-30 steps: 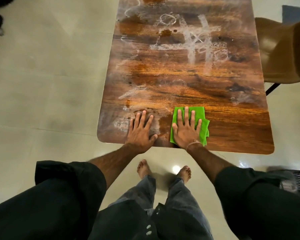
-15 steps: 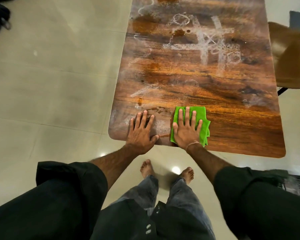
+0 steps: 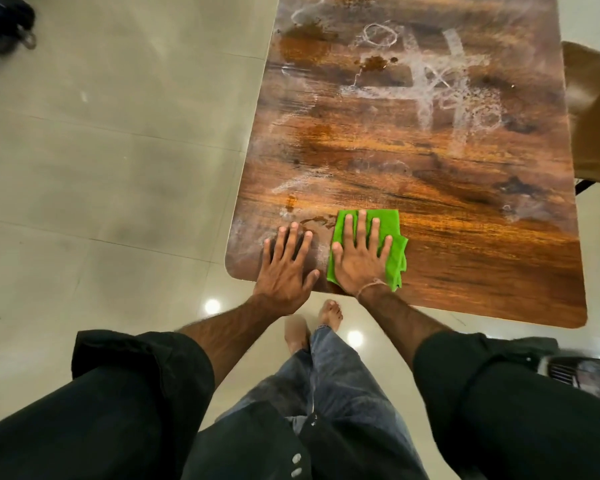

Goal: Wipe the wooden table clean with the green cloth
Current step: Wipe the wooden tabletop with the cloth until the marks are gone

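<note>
The wooden table (image 3: 430, 161) carried white marks across most of its top, the right hand (image 3: 361, 258) pressed the green cloth (image 3: 390, 223) flat-fingered near the front left corner beside the flat left hand (image 3: 284, 268); wiping appeared barely begun, so long forward strokes were judged next.

White smeared signs are showing on the wooden table (image 3: 465, 237) toward its far right corner. A noughts-and-crosses grid (image 3: 424, 109) is lying there, a circle (image 3: 381, 35) is sitting at its far left, and a cross (image 3: 439, 81) is sitting in its middle. A fainter round mark (image 3: 485, 116) is sitting on its right side, too smeared to read surely.
</note>
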